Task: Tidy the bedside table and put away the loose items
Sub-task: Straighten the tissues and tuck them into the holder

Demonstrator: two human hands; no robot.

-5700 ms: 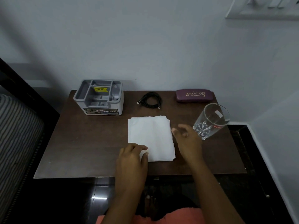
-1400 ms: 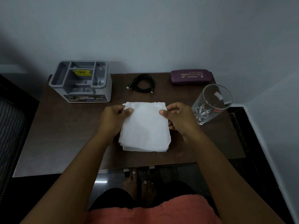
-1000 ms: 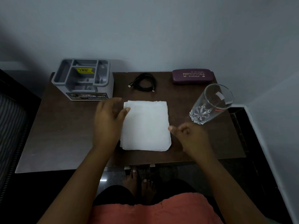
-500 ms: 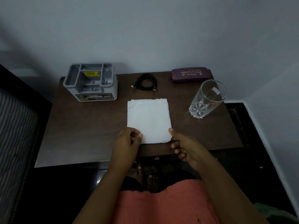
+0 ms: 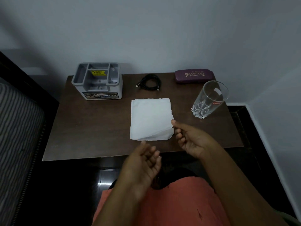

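Noted white folded paper napkin stack [image 5: 150,119] centred on dark wooden counter [image 5: 91,128]. Found left hand [image 5: 143,163] fingers relaxed, empty; right hand [image 5: 193,141] fingers curled against stack's right edge, grip unconfirmed. Recommend squaring fanned layers before lifting.

A bedroom in a home. A bed [image 5: 17,128] with striped bedding and a dark frame sits at the left, beside a small dark wooden tabletop [image 5: 91,128] pushed against a plain pale wall [image 5: 146,30]. On it are bedside things: a spectacle case [image 5: 193,76], a drinking glass [image 5: 209,99], a coiled charging cable [image 5: 150,82] and a grey organiser [image 5: 97,82]. The floor [image 5: 65,185] is dark and glossy
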